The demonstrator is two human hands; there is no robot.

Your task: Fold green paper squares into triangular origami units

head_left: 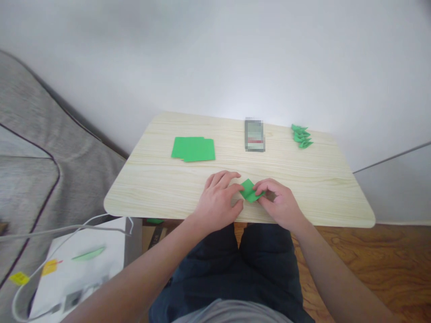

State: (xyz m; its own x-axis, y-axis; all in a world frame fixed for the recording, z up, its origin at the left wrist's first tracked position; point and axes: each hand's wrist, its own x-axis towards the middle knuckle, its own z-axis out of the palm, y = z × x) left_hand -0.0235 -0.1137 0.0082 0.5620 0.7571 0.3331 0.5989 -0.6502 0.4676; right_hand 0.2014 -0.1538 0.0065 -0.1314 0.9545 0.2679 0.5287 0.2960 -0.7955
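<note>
A small green folded paper [249, 190] lies near the front edge of a light wooden table [161, 188]. My left hand [218, 199] pinches its left side, fingers curled over the paper's corner. My right hand [280, 202] grips its right side with thumb and fingers closed. Both hands rest on the tabletop with the paper between them.
A stack of flat green sheets [193, 149] lies at the back left of the table. A blurred small device [254, 134] sits at the back centre. Several folded green pieces [302, 136] are piled at the back right. A white box with cable [77, 264] is at lower left.
</note>
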